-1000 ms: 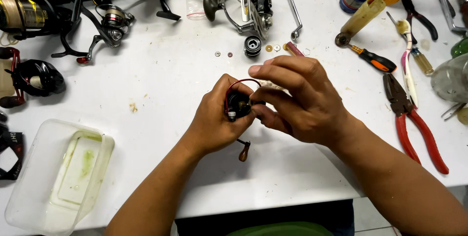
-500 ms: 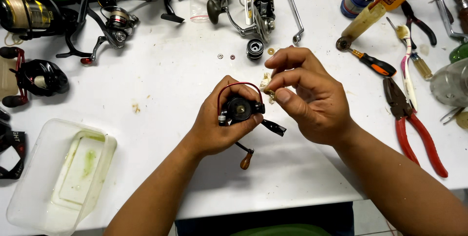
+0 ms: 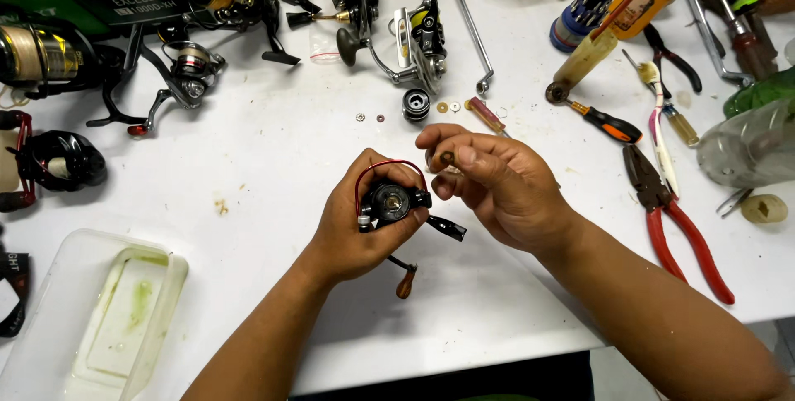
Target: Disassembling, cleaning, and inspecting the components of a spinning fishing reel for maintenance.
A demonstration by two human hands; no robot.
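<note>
My left hand (image 3: 352, 223) grips a small black fishing reel (image 3: 393, 204) with a red bail wire and a brown-knobbed handle (image 3: 405, 283) hanging below it. The reel's round open top faces up. My right hand (image 3: 497, 186) hovers just right of and above the reel, pinching a small dark ring-shaped part (image 3: 446, 158) between thumb and forefinger. Both hands are over the middle of the white table (image 3: 273, 161).
Small washers and a black spool cap (image 3: 416, 104) lie just beyond the hands. Several fishing reels (image 3: 190, 62) crowd the far left. Red-handled pliers (image 3: 675, 223), screwdrivers (image 3: 604, 122) and bottles lie at the right. A clear plastic tub (image 3: 91, 326) sits at the near left.
My right hand has lifted off the reel and drawn back to the right with a small part pinched in its fingers. The reel's open top now shows in my left hand.
</note>
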